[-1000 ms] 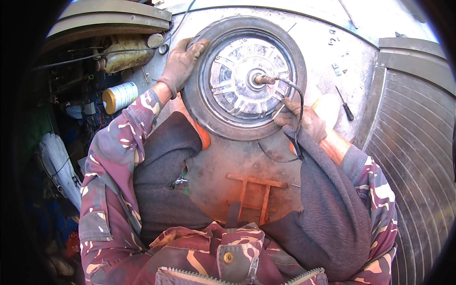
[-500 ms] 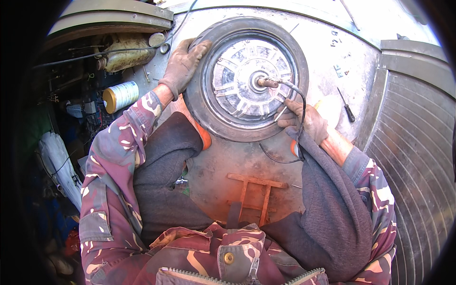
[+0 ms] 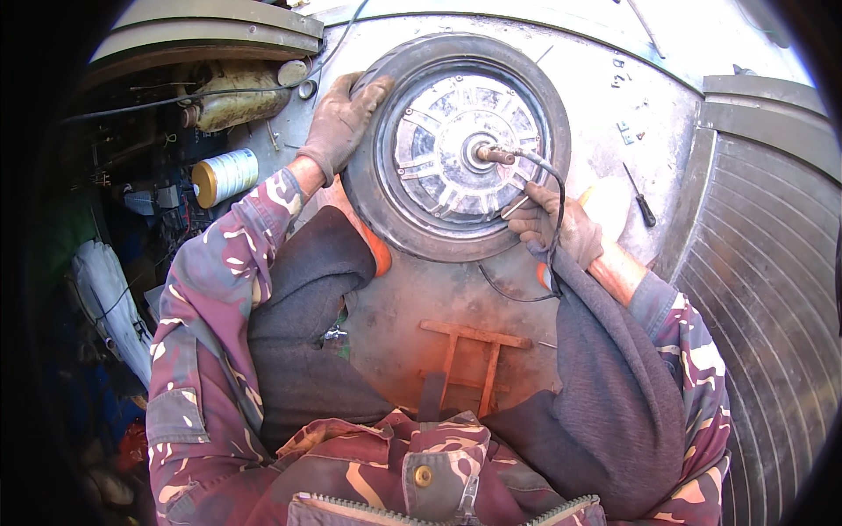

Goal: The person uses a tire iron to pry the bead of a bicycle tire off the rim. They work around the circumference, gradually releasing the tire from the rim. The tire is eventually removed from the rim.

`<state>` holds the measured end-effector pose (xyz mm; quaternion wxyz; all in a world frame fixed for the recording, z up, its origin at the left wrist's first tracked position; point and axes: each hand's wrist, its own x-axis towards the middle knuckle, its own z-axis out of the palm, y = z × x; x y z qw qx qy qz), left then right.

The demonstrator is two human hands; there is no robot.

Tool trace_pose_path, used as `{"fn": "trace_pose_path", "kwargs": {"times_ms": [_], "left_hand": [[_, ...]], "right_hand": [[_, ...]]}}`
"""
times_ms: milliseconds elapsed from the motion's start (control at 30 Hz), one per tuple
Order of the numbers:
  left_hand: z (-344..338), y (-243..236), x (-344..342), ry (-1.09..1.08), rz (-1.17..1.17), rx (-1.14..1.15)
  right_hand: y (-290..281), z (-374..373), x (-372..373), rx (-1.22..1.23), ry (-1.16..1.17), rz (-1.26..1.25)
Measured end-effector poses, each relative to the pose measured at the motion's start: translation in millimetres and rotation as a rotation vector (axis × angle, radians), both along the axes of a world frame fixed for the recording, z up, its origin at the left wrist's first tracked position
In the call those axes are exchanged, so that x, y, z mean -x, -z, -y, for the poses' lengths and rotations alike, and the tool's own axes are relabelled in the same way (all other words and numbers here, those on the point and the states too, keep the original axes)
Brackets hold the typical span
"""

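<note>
A wheel with a black tyre (image 3: 386, 212) and a silver hub motor (image 3: 452, 184) lies flat before me, a black cable (image 3: 559, 210) leading from its axle (image 3: 495, 154) down past my right side. My left hand (image 3: 344, 118), in a brown glove, grips the tyre's upper left edge. My gloved right hand (image 3: 561, 223) is closed on a thin metal rod (image 3: 515, 207) at the lower right of the rim, with the cable running over the hand.
Right of the wheel lie a screwdriver (image 3: 640, 197) and small metal parts (image 3: 624, 133). To the left are a spool-like can (image 3: 224, 177), a grimy cylinder (image 3: 230, 101) and clutter. A ribbed metal panel (image 3: 759, 263) borders the right; a rusty frame (image 3: 474, 337) lies between my legs.
The wheel and my left hand have shifted slightly to the right. My right hand has moved a little at the rim, still holding the rod, whose angle has changed slightly.
</note>
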<state>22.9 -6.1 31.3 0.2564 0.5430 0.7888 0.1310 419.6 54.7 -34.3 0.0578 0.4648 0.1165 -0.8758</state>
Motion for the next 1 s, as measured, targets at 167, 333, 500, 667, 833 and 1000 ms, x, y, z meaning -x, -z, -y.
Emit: {"fn": "trace_pose_path", "kwargs": {"times_ms": [167,333,500,667,833,1000], "left_hand": [[-2,-1,-2,-0.106,0.066,0.049],[-1,1,4,-0.063,0.072,0.045],[12,8,5,-0.115,0.048,-0.005],[43,23,22,-0.117,0.048,-0.076],[72,30,17,-0.349,0.075,0.047],[66,25,3,-0.549,0.203,0.083]], "right_hand": [[-14,-3,11,-0.231,-0.122,0.125],[-20,-5,12,-0.296,-0.152,0.151],[-17,-11,14,-0.284,-0.134,0.173],[-16,-39,38,-0.423,-0.129,0.176],[-24,-96,59,-0.614,-0.268,0.077],[-32,-115,62,-0.565,-0.294,0.134]]}}
